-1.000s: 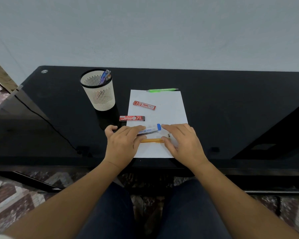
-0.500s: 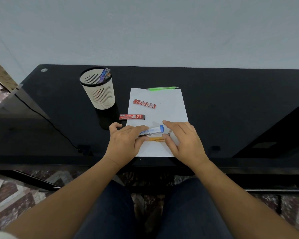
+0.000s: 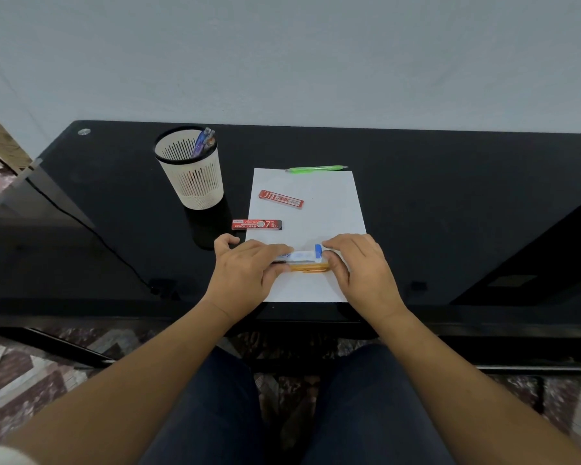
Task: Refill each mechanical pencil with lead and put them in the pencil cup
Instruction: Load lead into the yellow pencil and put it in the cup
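Pencil cup stands left of the paper, pencil behind.

Head-worn view, facing forward and down, near the desk

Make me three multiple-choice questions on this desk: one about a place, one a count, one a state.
1. Where is the green pencil? A on the floor; B along the paper's far edge; C on the lap.
2. How many red lead cases show? A two; B one; C four.
3. The pencil cup is: A tipped over; B empty; C upright, holding pencils.
Key: 1 B, it lies right at that edge. 2 A, one on the paper, one across its left edge. 3 C, pencil ends stick out above its rim.
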`<state>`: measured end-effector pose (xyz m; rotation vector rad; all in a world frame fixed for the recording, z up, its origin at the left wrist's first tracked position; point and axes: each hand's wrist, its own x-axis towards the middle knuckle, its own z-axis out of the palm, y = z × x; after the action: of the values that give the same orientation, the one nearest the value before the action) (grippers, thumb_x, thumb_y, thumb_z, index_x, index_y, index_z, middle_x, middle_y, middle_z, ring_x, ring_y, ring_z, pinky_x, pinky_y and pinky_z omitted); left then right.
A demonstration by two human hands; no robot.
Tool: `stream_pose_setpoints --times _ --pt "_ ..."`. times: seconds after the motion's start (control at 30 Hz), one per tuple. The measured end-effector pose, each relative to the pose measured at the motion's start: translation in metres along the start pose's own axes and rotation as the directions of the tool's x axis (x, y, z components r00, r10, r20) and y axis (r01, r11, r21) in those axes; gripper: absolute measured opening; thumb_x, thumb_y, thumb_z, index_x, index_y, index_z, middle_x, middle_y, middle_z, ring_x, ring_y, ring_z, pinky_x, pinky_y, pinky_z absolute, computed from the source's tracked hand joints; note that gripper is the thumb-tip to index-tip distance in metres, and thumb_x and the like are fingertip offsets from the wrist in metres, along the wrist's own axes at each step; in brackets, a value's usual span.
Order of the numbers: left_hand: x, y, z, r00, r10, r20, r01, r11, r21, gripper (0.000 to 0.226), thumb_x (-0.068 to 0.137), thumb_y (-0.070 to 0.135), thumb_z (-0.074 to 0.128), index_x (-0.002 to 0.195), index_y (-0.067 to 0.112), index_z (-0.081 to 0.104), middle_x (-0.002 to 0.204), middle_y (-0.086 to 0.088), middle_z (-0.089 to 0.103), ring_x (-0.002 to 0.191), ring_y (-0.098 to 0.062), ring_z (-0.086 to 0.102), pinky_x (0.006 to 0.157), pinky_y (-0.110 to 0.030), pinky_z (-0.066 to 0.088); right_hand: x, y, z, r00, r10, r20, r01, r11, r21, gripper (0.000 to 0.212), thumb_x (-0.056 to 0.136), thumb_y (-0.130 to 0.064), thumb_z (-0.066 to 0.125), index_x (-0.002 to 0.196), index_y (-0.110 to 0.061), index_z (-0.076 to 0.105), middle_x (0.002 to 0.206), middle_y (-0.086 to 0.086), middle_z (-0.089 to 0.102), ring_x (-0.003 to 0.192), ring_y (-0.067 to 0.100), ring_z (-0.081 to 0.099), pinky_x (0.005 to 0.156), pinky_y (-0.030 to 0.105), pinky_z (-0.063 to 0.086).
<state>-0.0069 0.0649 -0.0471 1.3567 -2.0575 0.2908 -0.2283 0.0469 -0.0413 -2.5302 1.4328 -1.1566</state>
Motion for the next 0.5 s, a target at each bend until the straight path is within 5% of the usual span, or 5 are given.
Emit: stream_pose_setpoints --times 0.23,0.5 --pt "-0.0038 0.0042 -0.0003 0.991 -0.035 -0.127 0.050 0.992 0.118 0.024 0.086 0.018 0.071 0.110 0.019 0.070 0.105 0.004 0.071 0.096 -0.015 0.065 0.092 -0.040 0.029 0.0002 -0.0026 -0.0030 0.996 -0.075 0.050 0.077 0.996 -0.035 0.015 0.088 -0.026 0.061 0.096 -0.017 0.068 0.101 -0.003 0.065 0.095 0.014 0.057 0.082 0.030 0.046" --pt "-0.0039 0.0068 -0.0027 0.993 0.044 -0.107 -0.029 0.989 0.144 0.031 0.086 0.011 0.070 0.115 0.020 0.068 0.119 0.004 0.067 0.109 -0.015 0.060 0.091 -0.041 0.031 0.0011 -0.0016 -0.0028 0.991 -0.103 0.088 0.108 0.992 -0.061 0.015 0.084 -0.030 0.068 0.090 -0.017 0.073 0.099 -0.003 0.067 0.094 0.014 0.057 0.080 0.029 0.046"
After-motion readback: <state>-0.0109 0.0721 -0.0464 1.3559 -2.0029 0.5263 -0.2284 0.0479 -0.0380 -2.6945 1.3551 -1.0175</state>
